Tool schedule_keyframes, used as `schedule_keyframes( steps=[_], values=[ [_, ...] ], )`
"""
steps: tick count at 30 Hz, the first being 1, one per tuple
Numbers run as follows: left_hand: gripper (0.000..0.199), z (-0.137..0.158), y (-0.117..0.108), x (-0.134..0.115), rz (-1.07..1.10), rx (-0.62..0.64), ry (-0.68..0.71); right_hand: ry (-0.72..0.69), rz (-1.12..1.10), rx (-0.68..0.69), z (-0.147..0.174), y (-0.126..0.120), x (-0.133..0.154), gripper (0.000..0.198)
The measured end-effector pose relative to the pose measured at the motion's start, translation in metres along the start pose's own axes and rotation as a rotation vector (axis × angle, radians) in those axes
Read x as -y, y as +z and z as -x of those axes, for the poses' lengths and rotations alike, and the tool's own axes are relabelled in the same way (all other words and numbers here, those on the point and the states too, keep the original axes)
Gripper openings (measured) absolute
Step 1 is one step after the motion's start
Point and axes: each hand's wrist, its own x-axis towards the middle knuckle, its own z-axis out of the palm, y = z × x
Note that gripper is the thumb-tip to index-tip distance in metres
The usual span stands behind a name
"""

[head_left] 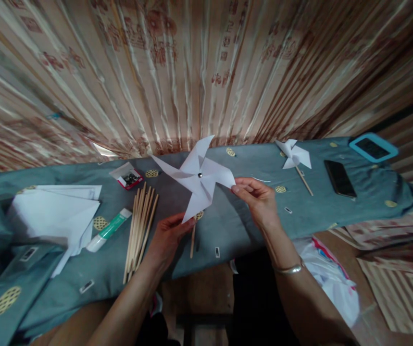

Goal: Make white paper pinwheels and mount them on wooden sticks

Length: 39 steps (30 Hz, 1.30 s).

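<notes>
A white paper pinwheel is held up in front of me, with a round silver pin at its centre. A wooden stick shows below it. My left hand is closed at the tip of the lower blade, close to the stick; whether it also grips the stick is hard to see. Between thumb and fingers, my right hand pinches the tip of the right blade. Left of my left hand lies a bundle of wooden sticks. A second pinwheel on a stick rests on the cloth at the right.
On the grey-green cloth at the left are white paper sheets, a green and white glue tube and a small open red box. A black phone and a blue-framed device lie at the right. A curtain hangs behind.
</notes>
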Motion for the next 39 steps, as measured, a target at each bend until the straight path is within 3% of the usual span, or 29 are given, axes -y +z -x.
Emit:
schedule_keyframes(
  steps=[10, 19, 24, 28, 30, 31, 36, 39],
  values=[
    [0.028, -0.002, -0.001, 0.001, 0.003, -0.045, 0.044, 0.104, -0.061, 0.090, 0.014, 0.009, -0.003, 0.028],
    [0.029, -0.003, -0.001, 0.002, -0.012, -0.054, 0.061, 0.221, -0.124, 0.309, 0.034, 0.031, -0.004, 0.027],
    [0.033, -0.003, -0.001, 0.002, -0.004, -0.030, 0.065, 0.217, -0.065, 0.450, 0.047, 0.044, -0.011, 0.029],
    [0.034, -0.002, -0.003, 0.002, -0.023, -0.024, 0.042, 0.150, 0.049, 0.560, 0.047, 0.037, -0.002, 0.021],
    [0.034, -0.001, -0.003, 0.003, -0.040, -0.041, 0.045, 0.112, 0.050, 0.528, 0.040, 0.025, 0.006, 0.018],
    [0.034, -0.001, -0.004, 0.003, -0.043, -0.054, 0.047, 0.082, 0.044, 0.449, 0.035, 0.019, 0.010, 0.018],
    [0.033, 0.000, -0.003, 0.004, -0.062, -0.063, 0.009, -0.155, 0.058, -0.083, 0.004, -0.010, 0.013, 0.024],
    [0.029, 0.000, -0.002, 0.006, -0.097, -0.033, -0.001, -0.205, 0.136, -0.133, -0.008, -0.016, 0.007, 0.040]
  ],
)
